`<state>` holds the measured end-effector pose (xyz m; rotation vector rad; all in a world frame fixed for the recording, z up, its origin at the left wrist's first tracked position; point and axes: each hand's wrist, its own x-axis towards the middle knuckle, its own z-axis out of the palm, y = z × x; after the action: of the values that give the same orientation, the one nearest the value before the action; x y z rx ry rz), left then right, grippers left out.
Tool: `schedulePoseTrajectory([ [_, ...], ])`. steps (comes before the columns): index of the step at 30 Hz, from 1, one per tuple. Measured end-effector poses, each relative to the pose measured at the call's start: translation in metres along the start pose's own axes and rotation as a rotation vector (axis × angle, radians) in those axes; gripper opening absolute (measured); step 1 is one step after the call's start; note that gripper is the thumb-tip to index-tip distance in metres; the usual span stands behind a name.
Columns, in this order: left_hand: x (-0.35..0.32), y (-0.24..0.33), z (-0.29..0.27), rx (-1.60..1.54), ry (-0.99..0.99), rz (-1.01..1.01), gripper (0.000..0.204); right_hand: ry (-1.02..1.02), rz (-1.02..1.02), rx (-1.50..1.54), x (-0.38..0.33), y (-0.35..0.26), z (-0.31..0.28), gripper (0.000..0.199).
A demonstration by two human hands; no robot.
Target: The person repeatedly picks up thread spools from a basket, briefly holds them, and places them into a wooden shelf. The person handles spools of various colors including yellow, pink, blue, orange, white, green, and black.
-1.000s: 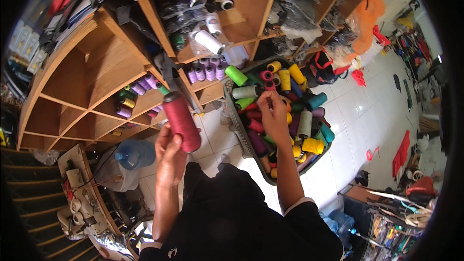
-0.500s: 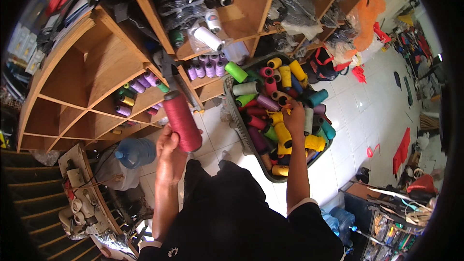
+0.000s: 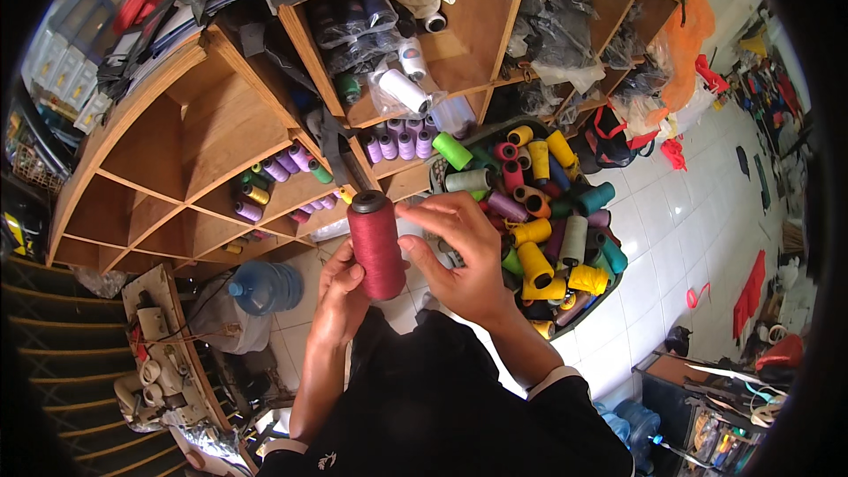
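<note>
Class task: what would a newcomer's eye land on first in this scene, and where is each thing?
A dark red thread cone stands upright at centre, held by the left hand, with the right hand at its top. Just right of it sits a basket heaped with many-coloured cones. Wooden shelves fill the upper left.

Left of the left hand (image 3: 340,296), several shelf (image 3: 190,137) compartments stand open with room to reach in. Above the right hand (image 3: 464,252), purple spools (image 3: 397,146) and bags crowd the cubbies. To its right, the basket (image 3: 437,178) is packed with cones.
</note>
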<state>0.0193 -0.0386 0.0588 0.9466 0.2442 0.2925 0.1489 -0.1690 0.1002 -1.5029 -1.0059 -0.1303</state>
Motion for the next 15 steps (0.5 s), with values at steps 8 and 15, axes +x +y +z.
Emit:
schedulePoseTrajectory([
  [8, -0.004, 0.002, -0.002, 0.009, 0.023, -0.018, 0.062, -0.096, -0.061, -0.074, 0.002, 0.002, -0.003, 0.012],
  [15, -0.004, 0.007, 0.000, -0.029, 0.055, -0.068, 0.065, -0.115, 0.095, 0.053, 0.000, 0.011, -0.008, 0.010],
])
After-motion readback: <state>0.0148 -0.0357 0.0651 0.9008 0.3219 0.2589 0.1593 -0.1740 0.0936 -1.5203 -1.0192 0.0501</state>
